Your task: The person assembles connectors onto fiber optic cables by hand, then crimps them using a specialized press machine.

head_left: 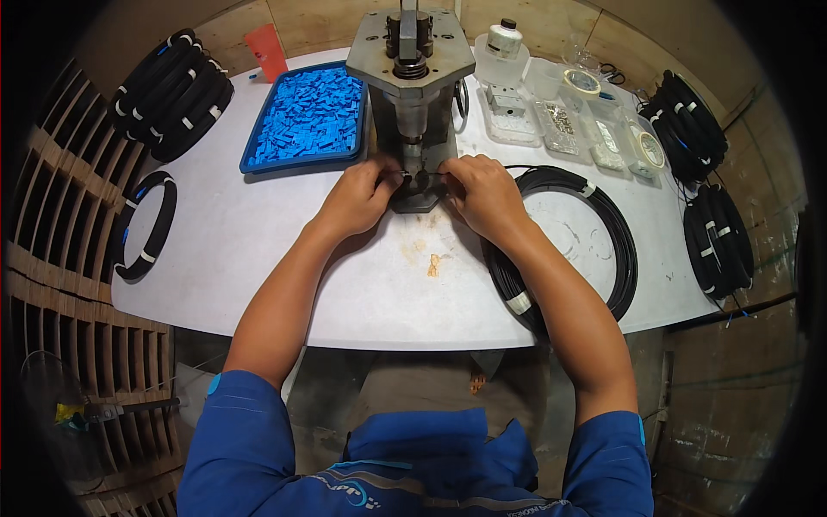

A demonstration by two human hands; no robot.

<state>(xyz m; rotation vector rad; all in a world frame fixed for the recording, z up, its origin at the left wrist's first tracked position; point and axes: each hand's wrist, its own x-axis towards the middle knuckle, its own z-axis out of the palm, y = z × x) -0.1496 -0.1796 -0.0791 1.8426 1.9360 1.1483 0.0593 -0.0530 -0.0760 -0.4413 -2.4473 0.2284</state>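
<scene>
Both my hands reach to the base of a grey metal bench press [410,77], one on each side of its ram. My left hand [355,200] is closed in a pinch at the left of the ram; a small piece shows at its fingertips, too small to name. On the other side my right hand [484,194] is also closed, fingertips pressed together near the press base [419,205]. What it pinches is hidden by the fingers. Beside my right forearm lies a coil of black cable [622,250] tied with white bands, partly covered by that arm.
A dark blue tray [250,164] of small blue plastic pieces stands left of the press. More black cable coils [177,95] lie at the left and right edges. Clear plastic containers [560,129], a white bottle [505,39] and a red cup [266,53] stand at the back.
</scene>
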